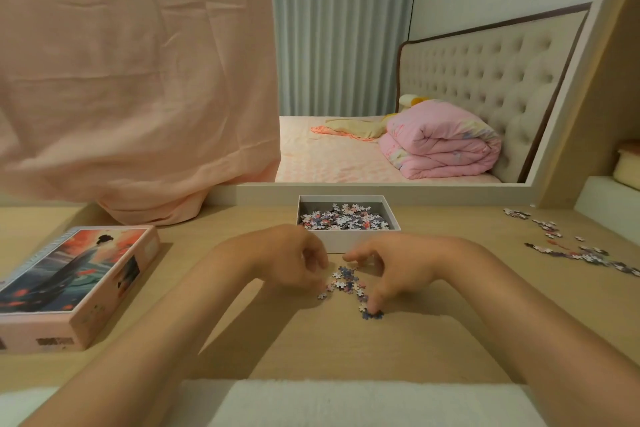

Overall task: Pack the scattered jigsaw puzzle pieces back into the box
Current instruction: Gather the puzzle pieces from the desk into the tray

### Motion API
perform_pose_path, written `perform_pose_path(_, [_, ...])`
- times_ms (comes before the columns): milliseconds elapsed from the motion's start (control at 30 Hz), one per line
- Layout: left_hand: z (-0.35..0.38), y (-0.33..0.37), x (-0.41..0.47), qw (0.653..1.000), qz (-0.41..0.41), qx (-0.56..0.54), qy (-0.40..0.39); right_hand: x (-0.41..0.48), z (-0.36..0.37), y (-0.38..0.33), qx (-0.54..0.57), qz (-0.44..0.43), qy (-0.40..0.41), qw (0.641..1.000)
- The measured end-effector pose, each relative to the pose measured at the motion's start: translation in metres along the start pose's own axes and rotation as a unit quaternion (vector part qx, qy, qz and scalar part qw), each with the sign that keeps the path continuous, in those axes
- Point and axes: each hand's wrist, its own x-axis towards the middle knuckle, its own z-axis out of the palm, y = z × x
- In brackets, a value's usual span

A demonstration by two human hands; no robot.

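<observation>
Pale wooden desk (329,350); peach hanging cloth (131,80) and beige tufted bed (485,80) behind. White open cardboard box (346,242), rear centre, part-filled. Hands: left hand (294,260) grip curled, contents unclear; right hand (398,270) grip loose, thumb touching small multicoloured jigsaw pieces (346,281) clustered before the box.

A shallow white box (360,240), open at the top, is being kept upright near the far edge of the table (311,343), and its floor is being covered by a loose heap (346,218) of small white, blue and pink jigsaw pieces. Just before its front wall a cluster (346,282) is being left lying flat. Well to the right, a long scatter (571,251) is being left strewn.
</observation>
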Motion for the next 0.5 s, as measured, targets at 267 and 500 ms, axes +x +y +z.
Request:
perform_pose_path(267, [0.02,-0.008,0.008,0.997,0.025,-0.064,0.027,0.01,0.017,0.004,0.023,-0.005,0.046,0.999])
perform_pose_path(500, [0.029,-0.007,0.018,0.996,0.062,-0.006,0.057,0.012,0.015,0.016,0.071,0.008,0.059,0.996])
